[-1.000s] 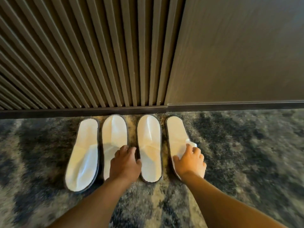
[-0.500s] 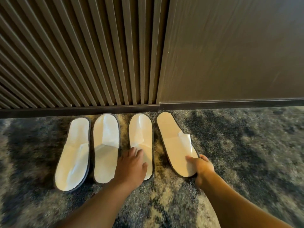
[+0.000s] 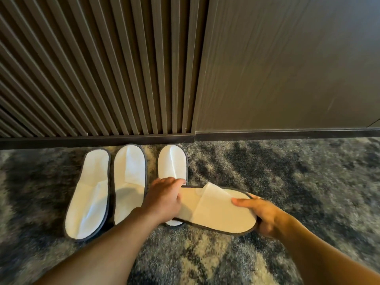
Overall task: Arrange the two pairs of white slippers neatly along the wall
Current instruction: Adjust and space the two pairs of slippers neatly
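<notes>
A dark slatted wall (image 3: 102, 68) stands at the far side of a mottled grey carpet (image 3: 287, 182). Three white slippers (image 3: 129, 182) lie side by side with heels to the wall. Near them, the fourth slipper (image 3: 218, 210) is held crosswise, the left hand (image 3: 162, 200) grasping its left end and the right hand (image 3: 265, 214) its right end.

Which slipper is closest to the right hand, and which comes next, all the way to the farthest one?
From the right hand, in the head view:
1. The lifted slipper, held in that hand, lying crosswise.
2. The third slipper, by the wall, partly under the lifted one.
3. The second slipper, further left.
4. The leftmost slipper, end of the row.
</notes>
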